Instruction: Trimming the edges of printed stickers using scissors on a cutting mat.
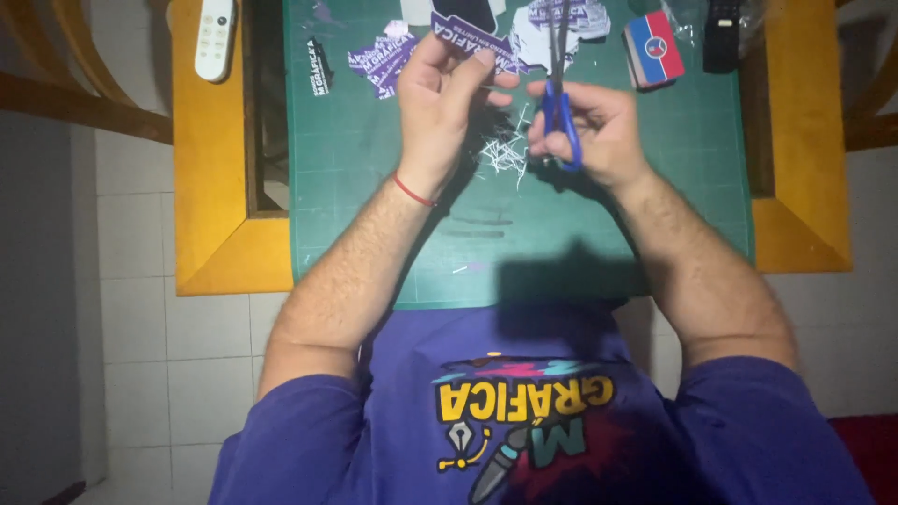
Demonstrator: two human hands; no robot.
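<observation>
Scissors with blue plastic handles and dark metal blades (561, 89) sit in the right hand (599, 131), above the middle of the big green cutting mat (599, 224). The fingers of that hand are curled through the blue loops and grip them tight, and the blades point away from the person, up toward the far end of the mat. The left hand (440, 103) is just beside the scissors. Its thumb and fingers pinch a purple printed paper strip with white letters (468, 39), and the strip reaches over to touch the blades. A red string band (412, 191) goes round the left wrist. Under both hands, on the mat, lies a small heap of thin white paper scraps (503, 151). More purple cut paper pieces (382, 58) lie at the far end of the mat. A small red and blue box (654, 48) rests near the mat's far right corner. A white remote control (214, 37) lies off the mat, on the yellow wooden table frame (210, 187) to its left.
</observation>
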